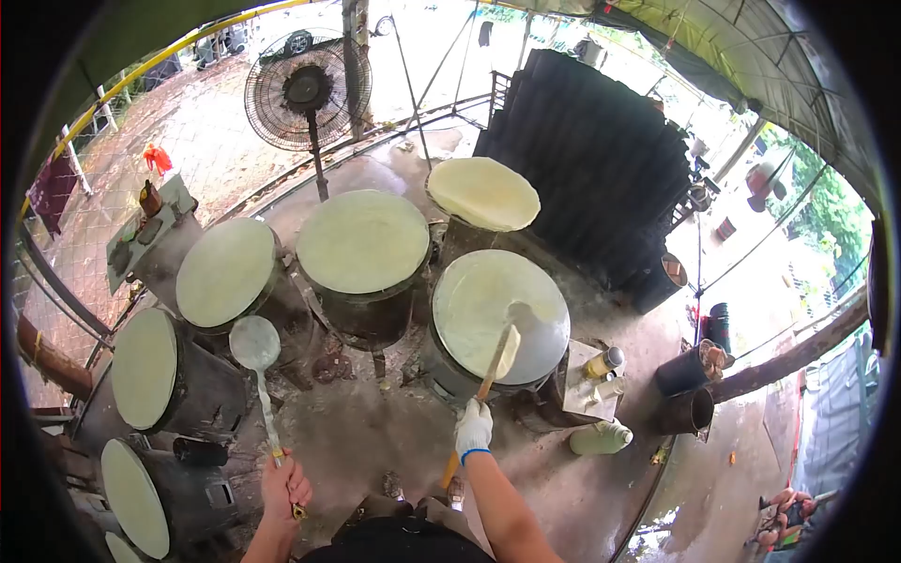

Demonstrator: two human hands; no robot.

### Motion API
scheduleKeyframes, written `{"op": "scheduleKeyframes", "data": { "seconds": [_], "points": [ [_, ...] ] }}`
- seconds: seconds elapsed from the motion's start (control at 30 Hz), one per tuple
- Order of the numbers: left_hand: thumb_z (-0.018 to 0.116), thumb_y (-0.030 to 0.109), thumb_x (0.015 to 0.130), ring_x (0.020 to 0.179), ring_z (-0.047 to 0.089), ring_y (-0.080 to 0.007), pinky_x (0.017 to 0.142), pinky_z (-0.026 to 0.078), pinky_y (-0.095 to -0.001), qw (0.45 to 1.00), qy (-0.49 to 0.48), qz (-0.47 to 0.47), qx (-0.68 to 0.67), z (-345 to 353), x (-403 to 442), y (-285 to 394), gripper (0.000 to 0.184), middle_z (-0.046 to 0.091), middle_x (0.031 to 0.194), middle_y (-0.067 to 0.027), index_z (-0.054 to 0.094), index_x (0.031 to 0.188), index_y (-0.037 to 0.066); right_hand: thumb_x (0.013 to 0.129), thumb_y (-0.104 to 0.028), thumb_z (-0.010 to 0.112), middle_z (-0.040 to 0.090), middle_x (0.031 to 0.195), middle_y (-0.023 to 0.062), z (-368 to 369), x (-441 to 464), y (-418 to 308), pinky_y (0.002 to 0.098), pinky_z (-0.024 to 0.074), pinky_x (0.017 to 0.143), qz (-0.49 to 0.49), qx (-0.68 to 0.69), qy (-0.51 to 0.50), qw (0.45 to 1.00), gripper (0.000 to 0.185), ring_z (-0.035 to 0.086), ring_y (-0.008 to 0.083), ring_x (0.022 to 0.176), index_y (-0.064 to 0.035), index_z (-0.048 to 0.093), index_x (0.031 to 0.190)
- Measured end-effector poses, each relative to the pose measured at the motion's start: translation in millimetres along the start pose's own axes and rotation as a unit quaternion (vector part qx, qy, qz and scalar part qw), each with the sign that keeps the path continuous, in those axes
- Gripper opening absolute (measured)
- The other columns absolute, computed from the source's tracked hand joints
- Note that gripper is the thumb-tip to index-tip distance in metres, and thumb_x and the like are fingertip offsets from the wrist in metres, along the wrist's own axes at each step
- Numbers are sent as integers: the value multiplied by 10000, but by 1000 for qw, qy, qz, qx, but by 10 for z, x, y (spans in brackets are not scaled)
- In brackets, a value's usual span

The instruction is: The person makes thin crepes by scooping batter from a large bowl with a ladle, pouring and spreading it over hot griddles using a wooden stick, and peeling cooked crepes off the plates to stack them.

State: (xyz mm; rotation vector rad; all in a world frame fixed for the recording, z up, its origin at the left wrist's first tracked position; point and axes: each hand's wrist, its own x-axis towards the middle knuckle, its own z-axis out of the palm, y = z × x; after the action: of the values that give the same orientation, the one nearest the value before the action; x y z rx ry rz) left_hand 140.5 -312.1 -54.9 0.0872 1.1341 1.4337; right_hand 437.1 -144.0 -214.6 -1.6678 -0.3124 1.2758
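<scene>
My left hand (pixel 284 488), bare, is closed around the handle of a long ladle (pixel 254 343). Its round bowl, coated in something pale, is above the floor between two drum stoves. A white glove covers my right hand (pixel 474 429), which grips the wooden handle of a spatula (pixel 508 355). The spatula's blade lies over the near part of a round griddle (pixel 547 340). Pale batter (pixel 469 293) covers the griddle's left and far parts, while the grey surface shows at the right. Whether the blade presses on the surface I cannot tell.
Several more drum stoves with pale-covered round tops curve around me, such as one ahead (pixel 361 242) and one at left (pixel 145 368). A pedestal fan (pixel 308 89) stands behind them. A black corrugated stack (pixel 587 159), a bottle (pixel 601 438) and buckets (pixel 683 373) are to the right.
</scene>
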Motion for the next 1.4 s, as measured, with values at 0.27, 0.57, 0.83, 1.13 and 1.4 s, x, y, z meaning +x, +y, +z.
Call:
{"op": "scheduleKeyframes", "data": {
  "seconds": [0.27,0.57,0.83,1.13,1.4],
  "points": [
    [455,61,936,343,302,-84,330,292,-256,994,-71,-86,-5,229,-143,-412,145,354,587,3,471,1062,131,943,-308,521,555,671,23,-704,391,97,283,394,465,-75,-144,-39,986,297,484,112,506,-72,586,1111],
    [480,111,931,460,364,-121,433,354,-282,980,-139,-122,-69,1112,-331,-1140,141,405,708,-30,484,1068,142,939,-339,509,604,681,60,-1711,285,-432,299,446,532,-28,-261,-196,945,313,546,145,530,-106,610,1123],
    [526,123,917,549,418,-126,456,371,-267,982,-134,-114,-69,2058,-546,-1783,130,456,813,-34,503,1043,101,929,-377,484,616,992,295,-2491,812,-931,482,448,856,-154,-464,-240,839,369,573,444,1004,-80,599,1116],
    [541,115,907,606,449,-136,471,381,-260,987,-114,-108,-37,2474,-608,-2101,120,489,858,-41,503,1018,88,925,-364,501,633,948,253,-2525,1338,-1287,483,470,783,-280,-443,-259,811,358,592,444,921,-48,589,1068],
    [530,95,902,598,449,-143,480,371,-264,990,-77,-112,-49,2536,-533,-2024,119,489,845,-57,498,1015,72,897,-277,558,634,908,283,-2713,1828,-1198,523,473,741,-326,-441,-120,828,366,605,461,858,-125,521,1228]
  ]
}}
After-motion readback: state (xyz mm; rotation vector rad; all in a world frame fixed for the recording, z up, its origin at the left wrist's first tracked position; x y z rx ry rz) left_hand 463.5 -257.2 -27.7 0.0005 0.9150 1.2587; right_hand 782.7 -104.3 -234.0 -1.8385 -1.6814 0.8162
